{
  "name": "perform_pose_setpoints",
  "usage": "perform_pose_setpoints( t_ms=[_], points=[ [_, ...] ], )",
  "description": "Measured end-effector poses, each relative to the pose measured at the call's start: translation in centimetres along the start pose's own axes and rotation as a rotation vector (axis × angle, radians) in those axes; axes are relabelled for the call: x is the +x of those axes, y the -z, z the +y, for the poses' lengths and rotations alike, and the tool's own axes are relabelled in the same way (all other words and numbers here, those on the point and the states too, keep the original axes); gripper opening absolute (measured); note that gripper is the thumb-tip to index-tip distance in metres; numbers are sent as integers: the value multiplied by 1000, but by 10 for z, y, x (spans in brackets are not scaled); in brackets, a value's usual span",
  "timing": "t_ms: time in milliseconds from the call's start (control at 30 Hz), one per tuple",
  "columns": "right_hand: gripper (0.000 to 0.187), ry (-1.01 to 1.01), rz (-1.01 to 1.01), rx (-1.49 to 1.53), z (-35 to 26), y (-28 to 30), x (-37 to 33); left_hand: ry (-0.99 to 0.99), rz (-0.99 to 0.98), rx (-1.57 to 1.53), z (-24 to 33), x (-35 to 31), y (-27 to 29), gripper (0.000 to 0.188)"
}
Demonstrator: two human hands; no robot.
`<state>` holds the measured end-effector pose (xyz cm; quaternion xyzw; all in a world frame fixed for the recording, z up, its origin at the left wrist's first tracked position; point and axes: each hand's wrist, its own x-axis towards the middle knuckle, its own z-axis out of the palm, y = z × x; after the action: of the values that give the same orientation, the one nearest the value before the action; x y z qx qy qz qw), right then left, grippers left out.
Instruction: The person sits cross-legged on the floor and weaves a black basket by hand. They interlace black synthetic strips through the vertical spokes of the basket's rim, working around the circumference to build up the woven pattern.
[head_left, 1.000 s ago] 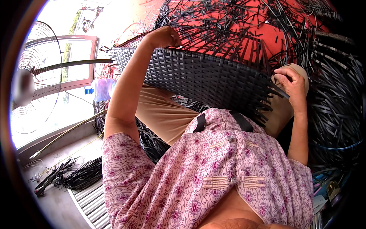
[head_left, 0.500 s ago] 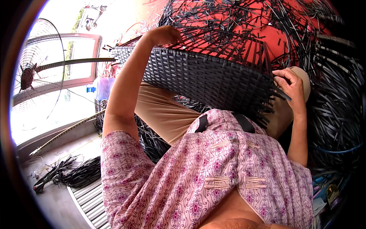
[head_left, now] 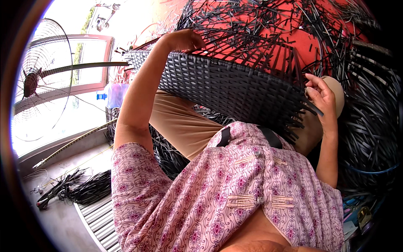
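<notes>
A black woven panel (head_left: 218,80) of flat plastic strips lies tilted across my lap. Its far edge bristles with loose strip ends (head_left: 256,50), and more ends stick out at its right side. Over the far edge, toward the left, my left hand (head_left: 184,40) bends its fingers down among the loose strips; the fingertips are partly hidden, so what they pinch is unclear. My right hand (head_left: 322,94) is at the panel's right end, fingers partly stretched and apart, with a strip end (head_left: 315,108) lying by the thumb and palm.
Heaps of loose black strips (head_left: 369,126) lie at right and over the red floor (head_left: 273,25) beyond the panel. At left are a fan (head_left: 30,84), a translucent bottle (head_left: 116,95) with a blue cap, and a bundle of black strips (head_left: 90,189) by a slatted white surface (head_left: 98,224).
My left hand has shifted slightly right along the far edge. My right hand's fingers have lifted and spread a little from the panel's corner.
</notes>
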<state>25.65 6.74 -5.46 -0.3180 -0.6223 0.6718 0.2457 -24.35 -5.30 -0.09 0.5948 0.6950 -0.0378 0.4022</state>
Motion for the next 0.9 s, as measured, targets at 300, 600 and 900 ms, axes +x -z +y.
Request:
perform_pose_setpoints(
  t_ms=[300,600,900],
  points=[
    [19,-234,53,-69,-5,22,-10,131,8,-312,0,-13,11,33],
    [15,-235,6,-163,-12,26,4,38,101,-62,-17,-35,11,24],
    [10,-219,10,-83,-12,12,13,134,25,260,-20,-28,15,25]
  ],
)
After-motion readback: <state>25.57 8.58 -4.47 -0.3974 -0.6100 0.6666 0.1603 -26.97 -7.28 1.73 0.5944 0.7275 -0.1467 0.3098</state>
